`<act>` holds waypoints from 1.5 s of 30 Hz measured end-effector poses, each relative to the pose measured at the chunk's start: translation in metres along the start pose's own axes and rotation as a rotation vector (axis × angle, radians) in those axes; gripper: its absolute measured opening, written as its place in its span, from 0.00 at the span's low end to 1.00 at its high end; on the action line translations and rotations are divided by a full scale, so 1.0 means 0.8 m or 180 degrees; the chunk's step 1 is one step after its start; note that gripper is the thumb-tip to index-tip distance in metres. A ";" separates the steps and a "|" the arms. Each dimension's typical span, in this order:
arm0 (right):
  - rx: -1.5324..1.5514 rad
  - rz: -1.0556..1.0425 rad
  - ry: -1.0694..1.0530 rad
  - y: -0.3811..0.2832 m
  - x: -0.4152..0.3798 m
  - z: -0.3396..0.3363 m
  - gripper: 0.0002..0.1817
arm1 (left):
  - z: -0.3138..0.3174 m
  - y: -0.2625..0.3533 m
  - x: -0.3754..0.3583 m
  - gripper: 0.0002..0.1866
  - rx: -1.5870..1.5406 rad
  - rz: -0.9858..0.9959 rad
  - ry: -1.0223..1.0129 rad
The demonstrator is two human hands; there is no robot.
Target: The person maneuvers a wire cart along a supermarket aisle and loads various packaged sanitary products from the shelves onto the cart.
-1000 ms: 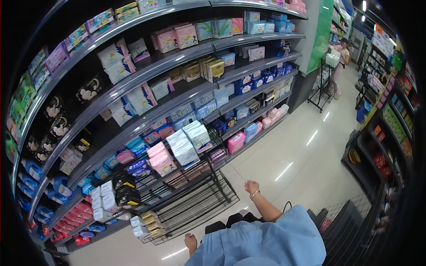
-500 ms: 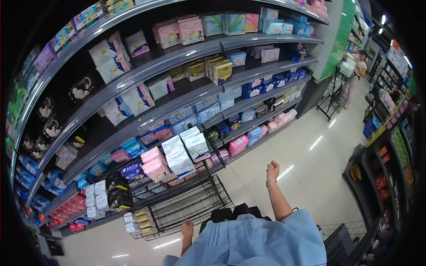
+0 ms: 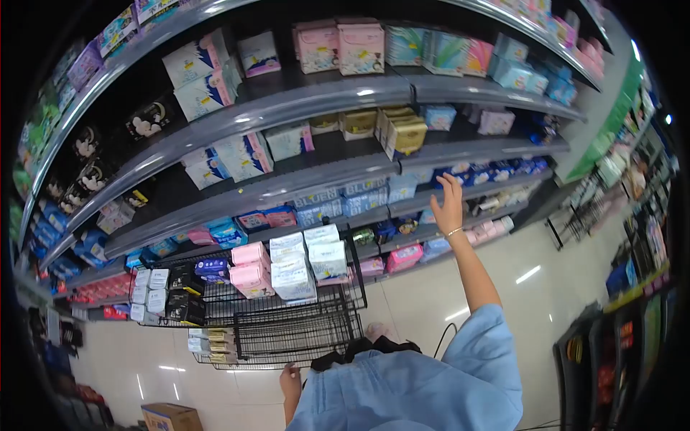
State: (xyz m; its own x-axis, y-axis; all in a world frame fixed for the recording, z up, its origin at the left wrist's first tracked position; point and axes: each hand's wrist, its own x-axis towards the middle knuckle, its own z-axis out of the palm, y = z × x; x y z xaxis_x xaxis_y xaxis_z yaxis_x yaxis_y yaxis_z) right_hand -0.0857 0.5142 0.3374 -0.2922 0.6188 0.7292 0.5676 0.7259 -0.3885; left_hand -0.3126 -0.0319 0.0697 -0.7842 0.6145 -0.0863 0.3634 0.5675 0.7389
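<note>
My right hand (image 3: pixel 449 205) is raised toward the shelves with its fingers spread and nothing in it. In this view its fingertips overlap the row of dark blue packs (image 3: pixel 478 174). My left hand (image 3: pixel 290 381) is low, its fingers loosely bent and no item showing in them, beside the near edge of a black wire cart (image 3: pixel 287 334). On the cart's upper tier stand white packs (image 3: pixel 291 269), pink packs (image 3: pixel 251 271), a purple pack (image 3: pixel 212 270) and black packs (image 3: pixel 186 305). Small white and gold packs (image 3: pixel 210 345) sit on its lower tier.
Curved grey shelves (image 3: pixel 309 104) hold many packs, including gold ones (image 3: pixel 404 133) and light blue ones (image 3: pixel 320 206). A cardboard box (image 3: pixel 171 418) is on the floor at lower left. Dark shelving (image 3: pixel 582 359) stands on the right, and another wire cart (image 3: pixel 575 219) is farther back.
My right hand has risen toward the shelf and its fingers have opened from a fist. My left hand has dropped slightly. The view has turned, so the shelves have shifted right.
</note>
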 end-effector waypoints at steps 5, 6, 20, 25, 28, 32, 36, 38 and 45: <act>-0.0145 -0.0629 -0.0196 0.024 0.135 0.039 0.43 | 0.015 0.059 -0.033 0.10 0.0004 -0.0861 0.0832; -0.0141 -0.0685 -0.0196 0.028 0.151 0.048 0.44 | 0.024 0.071 -0.037 0.11 0.0025 -0.0883 0.0836; 0.0836 -0.0553 -0.0529 0.087 0.165 0.077 0.29 | 0.096 0.181 -0.131 0.14 0.0265 -0.1639 0.1051; 0.0658 -0.1125 0.0002 -0.016 0.139 0.015 0.28 | 0.077 0.169 -0.125 0.14 0.0019 -0.1778 0.1103; 0.0899 -0.1228 -0.0078 -0.089 0.103 -0.011 0.32 | 0.059 0.141 -0.113 0.12 -0.0150 -0.1515 0.1149; 0.1265 -0.1592 -0.0286 -0.202 0.028 -0.022 0.38 | 0.054 0.039 -0.105 0.15 0.0011 -0.1418 0.0590; 0.2055 -0.1667 -0.1839 -0.367 -0.084 0.003 0.39 | 0.030 -0.045 -0.113 0.17 0.0619 -0.1632 0.0010; 0.2265 -0.1671 -0.2756 -0.454 -0.153 0.032 0.38 | 0.024 -0.089 -0.119 0.17 0.0361 -0.1985 -0.0141; 0.2005 -0.0052 -0.4250 -0.566 -0.460 0.267 0.31 | 0.085 -0.226 -0.163 0.17 0.0172 -0.3140 -0.0205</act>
State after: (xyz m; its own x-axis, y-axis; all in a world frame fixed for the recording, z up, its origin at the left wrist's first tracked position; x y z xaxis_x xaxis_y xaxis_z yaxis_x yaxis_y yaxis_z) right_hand -0.3996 0.0221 0.1250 -0.9700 0.1679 -0.1757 0.2389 0.5270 -0.8156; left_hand -0.2418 -0.1772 -0.0984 -0.7195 -0.1194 -0.6842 -0.4143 0.8644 0.2848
